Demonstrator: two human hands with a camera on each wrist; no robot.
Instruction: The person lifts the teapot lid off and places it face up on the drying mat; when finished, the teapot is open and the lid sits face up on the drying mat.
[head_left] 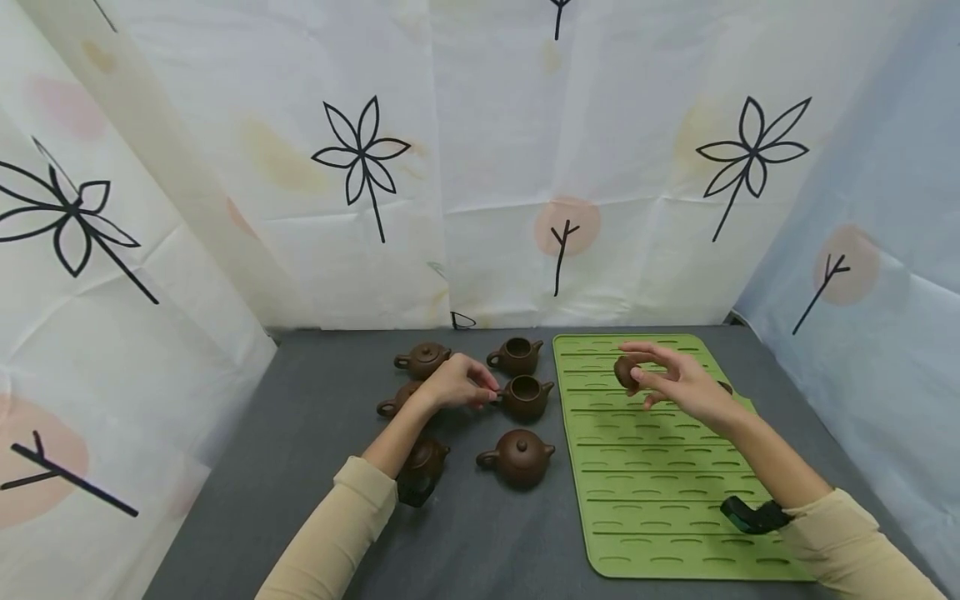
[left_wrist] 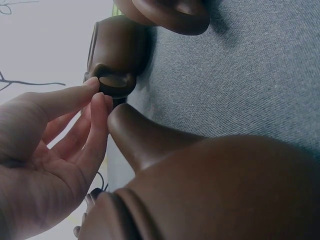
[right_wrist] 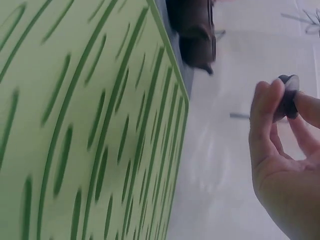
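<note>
My left hand (head_left: 459,382) pinches the handle of a brown lidless teapot (head_left: 527,400), which stands on the dark table. Seen from the left wrist, the thumb and fingertips meet at that teapot's handle (left_wrist: 116,90). My right hand (head_left: 688,387) holds a small brown teapot lid (head_left: 626,372) between thumb and fingers, raised over the green mat (head_left: 645,550). In the right wrist view the lid (right_wrist: 287,97) is tilted on edge and partly covered by fingers. Behind the pinched teapot stands another lidless teapot (head_left: 517,356); in front of it is a lidded teapot (head_left: 522,458).
A column of brown teapots is at left: one lidded teapot (head_left: 424,359) at the back, another teapot (head_left: 401,398) partly behind my left arm, and a nearer teapot (head_left: 426,457). A small brown piece (head_left: 725,387) shows beside my right wrist. Patterned cloth (head_left: 495,167) surrounds the table.
</note>
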